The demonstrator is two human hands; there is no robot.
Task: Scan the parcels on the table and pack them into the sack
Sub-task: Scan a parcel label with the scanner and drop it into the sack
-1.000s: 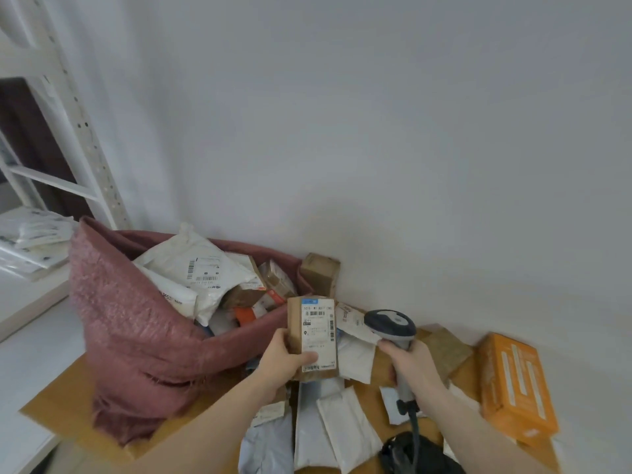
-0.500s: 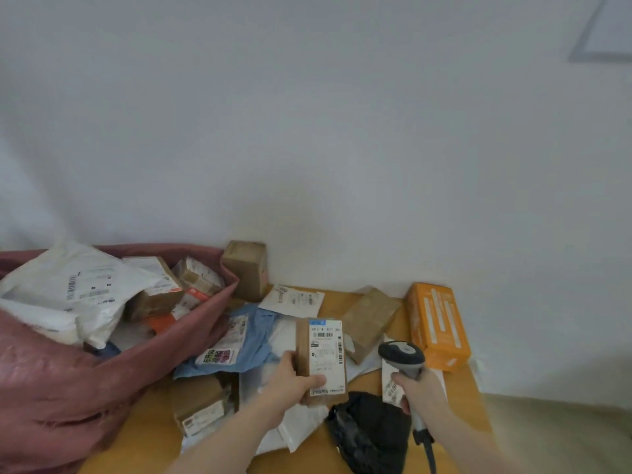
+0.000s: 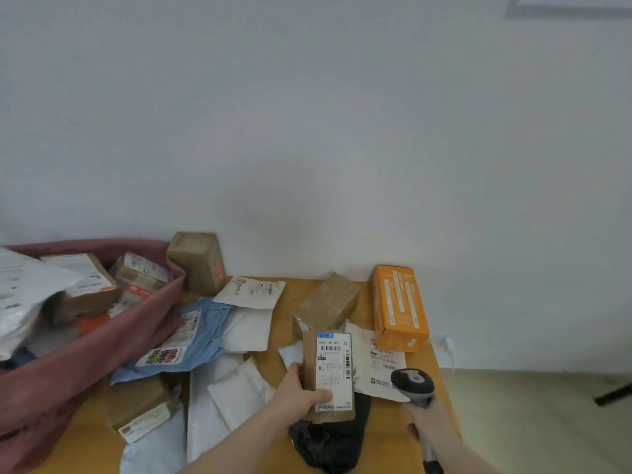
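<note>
My left hand (image 3: 301, 395) grips a small brown parcel (image 3: 329, 374) upright, its white barcode label facing me. Just to its right, my right hand (image 3: 432, 419) holds a grey handheld scanner (image 3: 413, 383) by the handle, head tilted toward the parcel. The pink sack (image 3: 102, 347) lies open at the left, with several boxes and white mailers inside. Loose parcels cover the wooden table (image 3: 284, 323): a blue mailer (image 3: 201, 333), white mailers (image 3: 236, 395), a brown bag parcel (image 3: 328, 302), an orange box (image 3: 398, 306).
A brown box (image 3: 198, 261) stands against the wall behind the sack's rim. A black bag (image 3: 331, 443) lies on the table under my left hand. Another brown box (image 3: 140, 408) sits near the front left. The table's right edge meets pale floor (image 3: 530, 422).
The view has swung right, so the sack slid to the left edge. Both hands have carried the parcel and the scanner rightward over the table, away from the sack.
</note>
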